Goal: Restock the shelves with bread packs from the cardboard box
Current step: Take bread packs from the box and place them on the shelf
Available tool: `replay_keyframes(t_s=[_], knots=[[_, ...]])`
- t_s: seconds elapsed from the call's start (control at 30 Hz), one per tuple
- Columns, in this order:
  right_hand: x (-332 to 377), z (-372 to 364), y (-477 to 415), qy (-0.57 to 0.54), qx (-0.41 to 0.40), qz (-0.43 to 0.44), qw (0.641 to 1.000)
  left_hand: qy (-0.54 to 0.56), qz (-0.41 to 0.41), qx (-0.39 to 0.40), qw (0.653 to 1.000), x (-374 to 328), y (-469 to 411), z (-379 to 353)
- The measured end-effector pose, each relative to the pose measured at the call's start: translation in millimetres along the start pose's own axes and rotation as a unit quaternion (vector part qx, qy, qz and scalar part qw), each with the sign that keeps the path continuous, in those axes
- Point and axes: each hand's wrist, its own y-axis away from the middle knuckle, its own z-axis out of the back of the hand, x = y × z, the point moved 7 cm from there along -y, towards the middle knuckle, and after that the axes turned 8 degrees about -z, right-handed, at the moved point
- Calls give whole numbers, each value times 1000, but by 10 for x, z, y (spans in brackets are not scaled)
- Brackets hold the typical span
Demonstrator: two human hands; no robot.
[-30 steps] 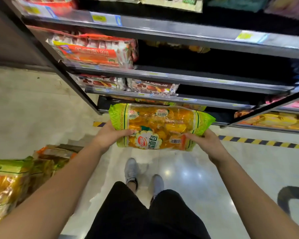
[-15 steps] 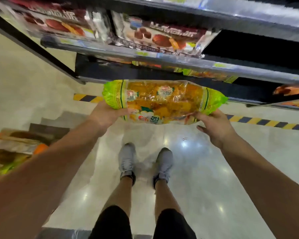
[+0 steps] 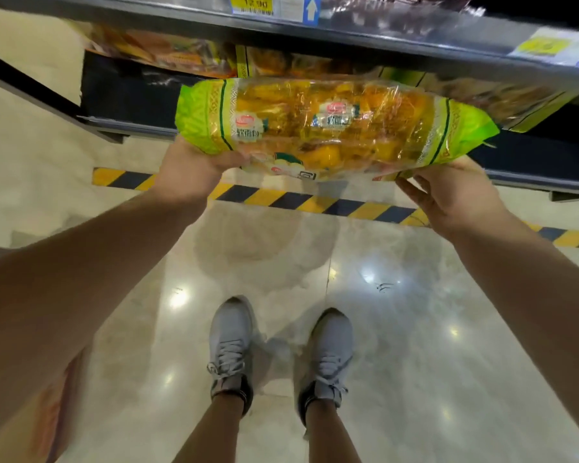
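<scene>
Just below the metal shelf edge (image 3: 415, 41), I see the bread pack (image 3: 331, 125) held level in front of the lowest shelf opening, above the striped floor tape (image 3: 281, 197). It is a long clear wrapper with bright green crimped ends, golden-orange buns showing through, and round red-and-white logo labels. My left hand (image 3: 188, 168) grips its left end, thumb over the front. My right hand (image 3: 455, 192) cups the right end from beneath, fingers curled against the wrapper. Similar packs (image 3: 315, 65) lie on the shelf behind.
</scene>
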Motion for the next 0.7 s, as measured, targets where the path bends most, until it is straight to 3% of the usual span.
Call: replay_keyframes(t_s=[0.23, 0.7], knots=[[76, -163, -567, -100, -9, 3, 995, 0, -20, -29, 999, 104, -503, -120], [150, -229, -1129, 129, -33, 68, 989, -51, 10, -12, 999, 488, -1294, -213]])
